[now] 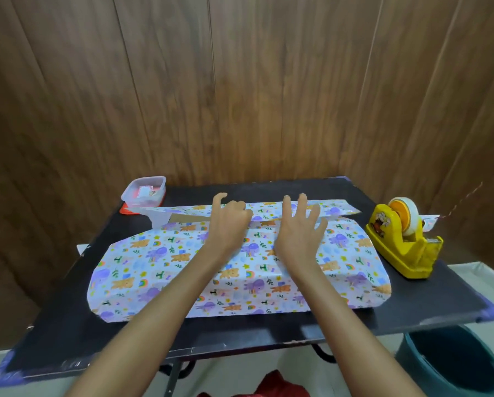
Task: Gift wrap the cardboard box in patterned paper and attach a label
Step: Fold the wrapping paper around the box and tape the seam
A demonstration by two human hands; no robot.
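The patterned paper (pixel 159 270), white with purple and orange animals, lies over the cardboard box (pixel 187 218), left of the yellow tape holder (pixel 403 245). The left hand (pixel 230 224) seems to pinch its far flap. The right hand (pixel 300 229) presses on it, fingers spread.

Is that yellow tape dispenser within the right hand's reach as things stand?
Probably yes: the right hand rests open on the wrapping paper, and the tape dispenser stands uncovered on the table to its right, with nothing between them.
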